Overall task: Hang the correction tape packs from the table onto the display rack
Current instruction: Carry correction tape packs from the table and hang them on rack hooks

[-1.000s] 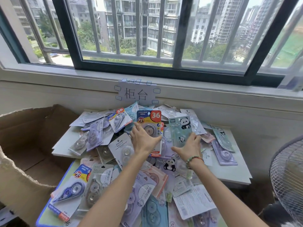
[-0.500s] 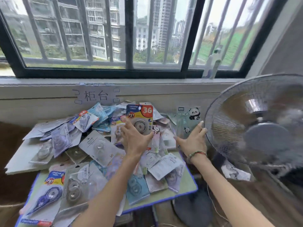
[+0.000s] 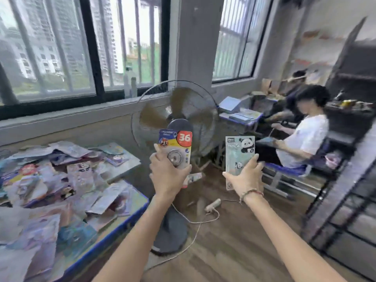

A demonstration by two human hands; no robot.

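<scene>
Before the standing fan [image 3: 175, 119], both hands grip upright packs: left hand [image 3: 168, 176] the yellow pack [image 3: 177, 147], right hand [image 3: 244, 178] the panda pack [image 3: 237, 153].

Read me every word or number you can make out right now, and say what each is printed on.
"36": in the red circle on the yellow and blue pack gripped by the left hand.
"PET": on the small round badge of that pack, only roughly legible.
"PANDA": on the pale green panda pack held by the right hand, faint.
The small brand lines topping both packs, and the packs on the table, are too blurred.
</scene>
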